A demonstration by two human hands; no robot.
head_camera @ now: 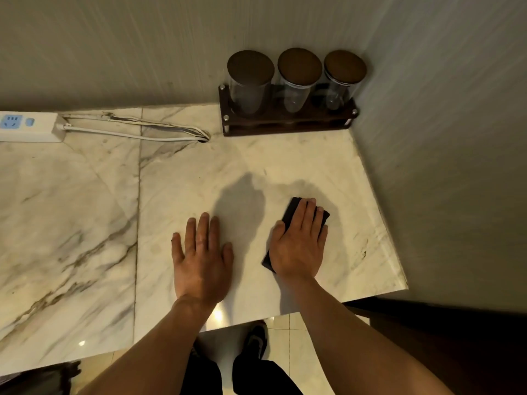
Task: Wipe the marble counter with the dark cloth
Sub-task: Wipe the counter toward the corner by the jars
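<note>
The marble counter (85, 212) is pale with brown veins and fills most of the view. A folded dark cloth (292, 210) lies on its right part, near the front edge. My right hand (299, 246) lies flat on top of the cloth, fingers stretched out, pressing it onto the marble; only the cloth's far end and a left corner stick out. My left hand (202, 255) rests flat on the bare marble to the left of the cloth, fingers spread, holding nothing.
A dark wooden rack (285, 124) with three lidded glass jars stands in the back right corner. A white power strip (28, 126) and its cables (137, 132) lie at the back left. A wall (442, 166) borders the counter's right side.
</note>
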